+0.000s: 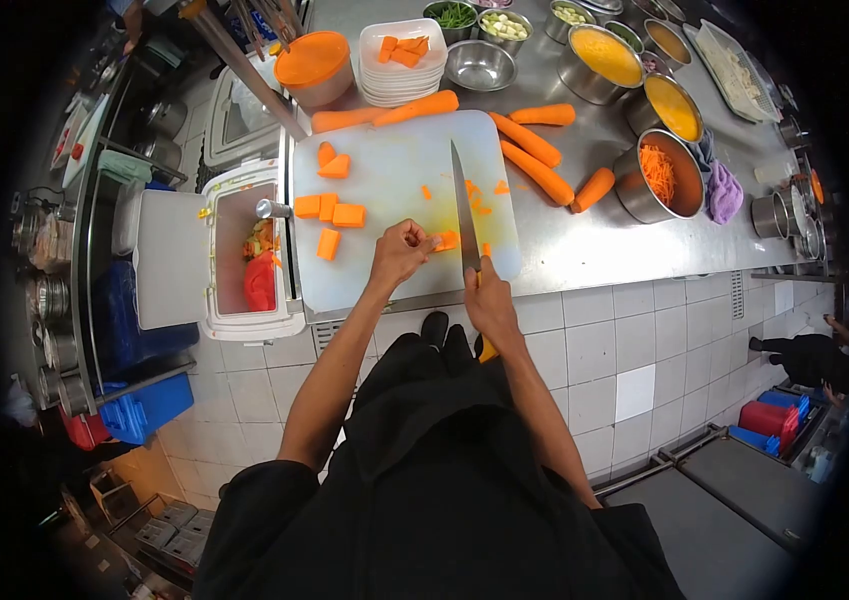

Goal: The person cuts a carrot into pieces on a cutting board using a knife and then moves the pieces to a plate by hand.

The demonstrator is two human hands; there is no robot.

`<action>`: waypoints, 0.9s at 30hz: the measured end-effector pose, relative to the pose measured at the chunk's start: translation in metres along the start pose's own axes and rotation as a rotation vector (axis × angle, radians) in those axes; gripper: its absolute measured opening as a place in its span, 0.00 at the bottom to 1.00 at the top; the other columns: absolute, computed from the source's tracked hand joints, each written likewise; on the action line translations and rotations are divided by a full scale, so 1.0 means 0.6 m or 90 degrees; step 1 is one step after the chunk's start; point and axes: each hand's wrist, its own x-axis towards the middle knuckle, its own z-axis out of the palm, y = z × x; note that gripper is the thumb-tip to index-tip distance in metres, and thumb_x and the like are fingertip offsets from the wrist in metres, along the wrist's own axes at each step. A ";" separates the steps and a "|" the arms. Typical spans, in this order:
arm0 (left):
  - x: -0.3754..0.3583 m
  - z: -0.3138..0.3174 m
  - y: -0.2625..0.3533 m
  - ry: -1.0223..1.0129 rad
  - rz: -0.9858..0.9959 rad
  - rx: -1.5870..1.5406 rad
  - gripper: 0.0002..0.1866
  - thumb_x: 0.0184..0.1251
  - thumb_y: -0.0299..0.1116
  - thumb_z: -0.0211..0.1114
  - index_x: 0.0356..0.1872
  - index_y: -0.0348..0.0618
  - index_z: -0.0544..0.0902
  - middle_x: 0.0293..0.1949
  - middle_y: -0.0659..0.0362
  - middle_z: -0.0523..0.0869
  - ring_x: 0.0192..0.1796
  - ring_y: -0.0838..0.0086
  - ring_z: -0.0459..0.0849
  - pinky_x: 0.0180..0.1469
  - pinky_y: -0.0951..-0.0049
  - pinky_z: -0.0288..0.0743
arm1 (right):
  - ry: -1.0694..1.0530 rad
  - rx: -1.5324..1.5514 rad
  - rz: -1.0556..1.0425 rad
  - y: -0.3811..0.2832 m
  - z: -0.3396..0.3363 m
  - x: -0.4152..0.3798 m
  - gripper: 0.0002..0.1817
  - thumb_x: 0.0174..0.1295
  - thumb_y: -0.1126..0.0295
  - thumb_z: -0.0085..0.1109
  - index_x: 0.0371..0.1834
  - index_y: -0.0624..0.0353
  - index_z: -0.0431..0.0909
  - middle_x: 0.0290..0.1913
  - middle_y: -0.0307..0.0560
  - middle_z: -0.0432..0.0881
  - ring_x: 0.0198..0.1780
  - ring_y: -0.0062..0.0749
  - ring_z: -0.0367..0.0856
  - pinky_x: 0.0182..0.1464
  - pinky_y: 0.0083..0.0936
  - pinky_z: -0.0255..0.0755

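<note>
My right hand (491,303) is wrapped around the handle of a long kitchen knife (462,205), its blade pointing away from me over the white cutting board (374,165). Left of the blade, my left hand (403,252) has its fingers closed on a small carrot piece (446,240). Small orange carrot bits (474,193) lie around the blade on a yellowish stain. On the board's left side sit several carrot blocks (348,215). Whole peeled carrots (536,172) rest beyond the board's right edge, with more along its far edge.
A stack of white square containers (403,85) holds carrot pieces on top. An orange-lidded tub (313,70) stands beside it. At right is a metal pot of shredded carrot (657,175). An open white bin (244,325) with scraps adjoins the counter's left end.
</note>
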 end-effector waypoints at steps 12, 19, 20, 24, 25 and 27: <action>-0.001 -0.004 0.000 -0.017 -0.001 -0.023 0.15 0.69 0.36 0.76 0.31 0.41 0.78 0.24 0.64 0.82 0.25 0.83 0.81 0.29 0.80 0.76 | -0.193 0.335 0.183 0.008 -0.014 -0.015 0.12 0.81 0.58 0.50 0.46 0.56 0.67 0.22 0.35 0.67 0.15 0.17 0.65 0.15 0.21 0.63; 0.008 -0.005 -0.004 -0.020 -0.015 -0.034 0.15 0.67 0.36 0.78 0.30 0.41 0.79 0.24 0.64 0.84 0.25 0.83 0.82 0.29 0.79 0.76 | -0.103 0.301 0.218 0.019 -0.038 -0.007 0.11 0.80 0.60 0.50 0.47 0.55 0.68 0.23 0.35 0.67 0.15 0.16 0.66 0.15 0.20 0.64; 0.006 -0.006 -0.002 -0.027 -0.014 -0.036 0.15 0.68 0.36 0.77 0.31 0.41 0.78 0.24 0.63 0.83 0.25 0.83 0.82 0.30 0.79 0.77 | -0.101 0.301 0.220 0.019 -0.035 -0.010 0.11 0.80 0.60 0.50 0.47 0.55 0.68 0.23 0.35 0.67 0.15 0.16 0.66 0.15 0.20 0.64; 0.004 -0.005 0.002 -0.032 -0.025 -0.029 0.15 0.70 0.35 0.76 0.32 0.42 0.77 0.25 0.63 0.82 0.26 0.83 0.81 0.30 0.80 0.77 | -0.170 0.289 0.163 -0.002 -0.011 -0.017 0.11 0.80 0.60 0.51 0.46 0.56 0.68 0.22 0.36 0.68 0.15 0.18 0.67 0.15 0.22 0.65; 0.003 -0.007 0.005 -0.029 -0.026 -0.029 0.15 0.70 0.35 0.76 0.32 0.42 0.77 0.25 0.63 0.82 0.26 0.83 0.81 0.30 0.80 0.77 | -0.165 0.259 0.159 -0.002 -0.006 -0.016 0.12 0.80 0.59 0.50 0.45 0.56 0.68 0.22 0.37 0.69 0.15 0.19 0.68 0.15 0.22 0.66; 0.002 -0.004 0.006 -0.025 -0.044 -0.034 0.15 0.70 0.35 0.76 0.32 0.42 0.77 0.25 0.63 0.82 0.26 0.83 0.81 0.30 0.80 0.77 | -0.160 0.229 0.157 -0.002 -0.002 -0.018 0.12 0.80 0.59 0.50 0.44 0.56 0.68 0.22 0.38 0.69 0.15 0.20 0.69 0.16 0.23 0.67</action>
